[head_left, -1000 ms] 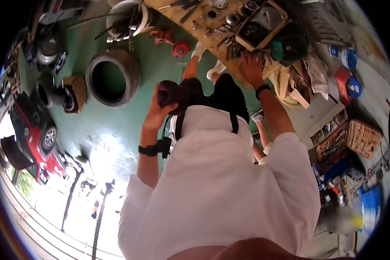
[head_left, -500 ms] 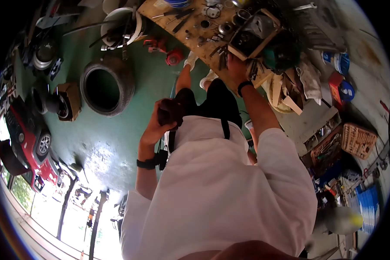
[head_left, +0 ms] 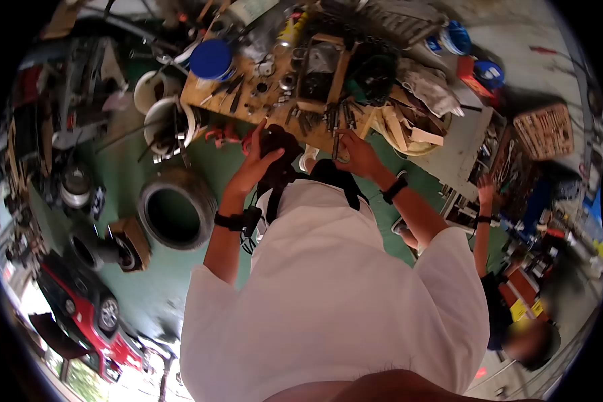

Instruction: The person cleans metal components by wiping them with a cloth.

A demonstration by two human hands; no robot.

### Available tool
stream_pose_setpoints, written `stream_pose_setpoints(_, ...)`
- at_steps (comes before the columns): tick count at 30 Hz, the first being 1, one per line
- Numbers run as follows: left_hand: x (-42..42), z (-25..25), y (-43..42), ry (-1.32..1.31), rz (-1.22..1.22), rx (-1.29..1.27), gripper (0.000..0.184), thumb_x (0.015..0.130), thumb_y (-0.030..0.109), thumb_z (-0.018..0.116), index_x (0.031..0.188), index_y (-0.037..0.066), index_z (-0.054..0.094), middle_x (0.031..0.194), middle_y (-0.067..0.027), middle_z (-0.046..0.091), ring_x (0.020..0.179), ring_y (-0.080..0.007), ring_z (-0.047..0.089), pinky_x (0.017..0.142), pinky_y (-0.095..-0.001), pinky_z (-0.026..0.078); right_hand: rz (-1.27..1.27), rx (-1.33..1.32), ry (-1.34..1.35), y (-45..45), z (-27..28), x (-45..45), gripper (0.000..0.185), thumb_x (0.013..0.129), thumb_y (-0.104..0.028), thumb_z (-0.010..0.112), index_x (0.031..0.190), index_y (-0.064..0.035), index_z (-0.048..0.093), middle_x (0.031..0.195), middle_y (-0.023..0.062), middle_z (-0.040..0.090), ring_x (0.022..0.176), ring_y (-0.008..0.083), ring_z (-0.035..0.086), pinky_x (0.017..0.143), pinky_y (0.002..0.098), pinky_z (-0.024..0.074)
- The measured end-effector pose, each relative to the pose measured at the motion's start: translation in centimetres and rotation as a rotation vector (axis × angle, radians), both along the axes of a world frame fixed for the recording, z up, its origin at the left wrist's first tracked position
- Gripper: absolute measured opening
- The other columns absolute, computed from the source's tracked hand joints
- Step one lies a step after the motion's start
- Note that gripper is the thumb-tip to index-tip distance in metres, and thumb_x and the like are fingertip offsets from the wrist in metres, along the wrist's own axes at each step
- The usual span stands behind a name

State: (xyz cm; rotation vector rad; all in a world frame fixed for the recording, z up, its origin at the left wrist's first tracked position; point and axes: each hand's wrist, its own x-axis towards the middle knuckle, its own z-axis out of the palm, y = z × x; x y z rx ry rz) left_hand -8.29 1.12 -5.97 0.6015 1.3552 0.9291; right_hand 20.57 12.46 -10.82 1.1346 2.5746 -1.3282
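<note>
My left hand (head_left: 253, 166) grips a dark reddish-brown object (head_left: 279, 151) in front of my waist, its fingers around the left side. At the near edge of the wooden workbench (head_left: 201, 92), my right hand (head_left: 358, 155) is closed on a slim metal tool (head_left: 336, 144) that points up toward the bench. Several small sockets and bits lie on the bench just beyond both hands, beside a wooden tray (head_left: 312, 105) with dark contents.
A blue-lidded bucket (head_left: 211, 59) stands on the bench's left part. A tire (head_left: 206, 213) lies on the green floor at left. Another person (head_left: 486, 231) reaches toward a tool drawer at right. A red car (head_left: 84, 311) is at lower left.
The view has swung, bringing more of the bench and another person into sight. My right hand has drawn back from the bench with a slim tool. The dark object stays in my left hand.
</note>
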Motion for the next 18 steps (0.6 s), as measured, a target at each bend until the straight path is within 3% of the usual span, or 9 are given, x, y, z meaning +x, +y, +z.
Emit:
stream_pose_setpoints(5, 2.6, 1.3, 5.7, 0.071, -0.304, 0.203, 0.084, 0.092, 0.024, 0.065, 0.154, 0.011, 0.009, 0.146, -0.0151, 0.034, 0.13, -0.0231, 0.041, 0.106, -0.0353, 0.037, -0.128, 0.181, 0.296, -0.5, 9.5, -1.4, 0.041, 0.068, -0.019, 0.08, 0.089, -0.0039, 0.048, 0.128, 0.013, 0.055, 0.099, 0.0334, 0.057, 0.084, 0.0413, 0.0473)
stream_pose_setpoints(8, 4.2, 5.4, 8.3, -0.453, -0.309, -0.103, 0.082, 0.089, 0.012, 0.061, 0.154, 0.011, 0.011, 0.147, -0.012, 0.034, 0.132, -0.0217, 0.04, 0.108, -0.0357, 0.036, -0.181, 0.336, 0.45, -1.2, 11.9, -2.0, 0.044, 0.066, -0.018, 0.081, 0.095, -0.0021, 0.053, 0.12, 0.0131, 0.058, 0.097, 0.0323, 0.057, 0.09, 0.0425, 0.0442)
stream_pose_setpoints(9, 4.4, 5.5, 8.6, -0.444, -0.355, -0.106, 0.082, 0.089, 0.012, 0.061, 0.154, 0.011, 0.011, 0.147, -0.012, 0.034, 0.132, -0.0217, 0.04, 0.108, -0.0357, 0.036, -0.22, 0.422, 0.483, -1.4, 12.4, -1.9, 0.046, 0.064, -0.017, 0.082, 0.098, -0.0021, 0.054, 0.112, 0.0109, 0.06, 0.093, 0.0298, 0.057, 0.093, 0.0424, 0.0424)
stream_pose_setpoints(10, 4.5, 5.3, 8.9, -0.684, -0.412, -0.071, 0.083, 0.086, 0.007, 0.059, 0.154, 0.01, 0.012, 0.147, -0.0113, 0.035, 0.132, -0.0223, 0.04, 0.108, -0.0356, 0.036, -0.262, 0.444, 0.48, -1.4, 13.0, -1.6, 0.046, 0.064, -0.017, 0.082, 0.098, -0.0021, 0.054, 0.112, 0.0109, 0.06, 0.093, 0.0298, 0.057, 0.093, 0.0424, 0.0424)
stream_pose_setpoints(11, 4.6, 5.2, 9.3, -0.927, -0.461, -0.043, 0.085, 0.083, 0.003, 0.058, 0.154, 0.01, 0.013, 0.146, -0.0106, 0.036, 0.133, -0.0229, 0.04, 0.108, -0.0355, 0.036, -0.318, 0.399, 0.433, -1.2, 13.6, -1.2, 0.046, 0.062, -0.017, 0.083, 0.092, -0.0041, 0.05, 0.12, 0.0121, 0.058, 0.096, 0.0301, 0.055, 0.093, 0.041, 0.0418)
stream_pose_setpoints(13, 5.3, 6.4, 10.1, -0.95, -0.525, -0.09, 0.089, 0.077, -0.002, 0.057, 0.154, 0.009, 0.014, 0.146, -0.0108, 0.037, 0.133, -0.0236, 0.041, 0.108, -0.0359, 0.037, -0.399, 0.358, 0.39, -1.4, 14.5, -0.4, 0.048, 0.061, -0.017, 0.085, 0.086, -0.0061, 0.045, 0.128, 0.0133, 0.057, 0.098, 0.0305, 0.052, 0.093, 0.0397, 0.0412)
stream_pose_setpoints(15, 6.3, 8.0, 11.0, -0.707, -0.603, -0.006, 0.089, 0.077, -0.004, 0.059, 0.153, 0.008, 0.015, 0.144, -0.0104, 0.039, 0.132, -0.0235, 0.042, 0.108, -0.0356, 0.037, -0.471, 0.311, 0.407, -1.3, 15.3, 0.0, 0.049, 0.06, -0.017, 0.086, 0.087, -0.0075, 0.046, 0.118, 0.011, 0.059, 0.099, 0.0294, 0.051, 0.093, 0.0377, 0.0405)
stream_pose_setpoints(16, 6.9, 7.5, 11.4, -0.734, -0.594, 0.023, 0.093, 0.076, -0.006, 0.064, 0.154, 0.008, 0.014, 0.14, -0.0092, 0.043, 0.128, -0.0225, 0.045, 0.108, -0.0348, 0.036, -0.487, 0.323, 0.413, -1.5, 15.6, 0.1, 0.049, 0.06, -0.017, 0.086, 0.087, -0.0075, 0.046, 0.118, 0.011, 0.059, 0.099, 0.0294, 0.051, 0.093, 0.0377, 0.0405)
stream_pose_setpoints(18, 7.8, 8.3, 11.6, -0.669, -0.599, 0.095, 0.095, 0.076, -0.005, 0.067, 0.154, 0.009, 0.014, 0.139, -0.0085, 0.044, 0.126, -0.0217, 0.047, 0.108, -0.0345, 0.037, -0.601, 0.355, 0.5, -2.0, 16.1, 0.1, 0.055, 0.059, -0.019, 0.084, 0.104, -0.005, 0.057, 0.08, 0.0043, 0.047, 0.078, 0.0248, 0.051, 0.096, 0.0398, 0.0392)
